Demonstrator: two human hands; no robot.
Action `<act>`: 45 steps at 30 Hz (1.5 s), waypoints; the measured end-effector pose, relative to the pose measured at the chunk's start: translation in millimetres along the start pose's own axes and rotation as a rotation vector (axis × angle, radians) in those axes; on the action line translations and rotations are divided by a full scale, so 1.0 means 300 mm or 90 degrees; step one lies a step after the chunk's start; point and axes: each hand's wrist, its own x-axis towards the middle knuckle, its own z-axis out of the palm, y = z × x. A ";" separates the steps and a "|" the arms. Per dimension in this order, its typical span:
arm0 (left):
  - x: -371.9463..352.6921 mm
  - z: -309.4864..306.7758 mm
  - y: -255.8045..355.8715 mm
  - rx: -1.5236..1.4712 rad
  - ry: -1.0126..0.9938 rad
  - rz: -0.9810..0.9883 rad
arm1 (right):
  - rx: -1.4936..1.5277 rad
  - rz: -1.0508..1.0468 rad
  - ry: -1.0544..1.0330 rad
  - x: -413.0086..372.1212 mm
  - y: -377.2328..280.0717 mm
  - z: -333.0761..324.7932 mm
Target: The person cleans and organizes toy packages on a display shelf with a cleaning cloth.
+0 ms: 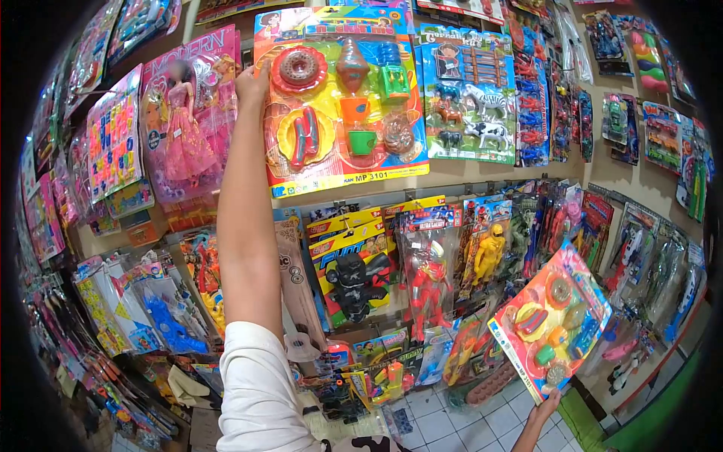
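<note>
My left hand [252, 84] is raised and closed on the left edge of a toy food blister pack [331, 98] up on the wall display. That pack holds a toy donut, a hot dog, an ice cream cone and small cups on a bright printed card. Low on the right, my right hand [544, 407] grips the bottom corner of a second toy food pack [553, 324], which is tilted and looks the same in print. Some fingers of both hands are hidden by the cards.
A doll pack [184, 113] hangs left of the raised pack, and a farm animal pack [471, 98] hangs right of it. Below are a red action figure [429, 286], a yellow figure [489, 256] and a black toy [358, 282] in packaging. White floor tiles [444, 418] show underneath.
</note>
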 end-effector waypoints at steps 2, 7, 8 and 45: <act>-0.056 -0.002 0.100 -0.010 -0.007 -0.033 | -0.016 -0.008 0.011 -0.028 -0.027 -0.008; -0.029 0.007 0.043 -0.042 -0.030 -0.052 | -0.126 -0.024 0.017 -0.046 -0.028 -0.068; -0.024 0.007 0.023 0.022 -0.028 -0.055 | -0.136 -0.024 0.017 -0.067 -0.034 -0.075; -1.794 -0.418 0.560 -0.240 -0.181 -0.500 | -0.410 -0.229 -0.505 -0.319 -0.482 0.200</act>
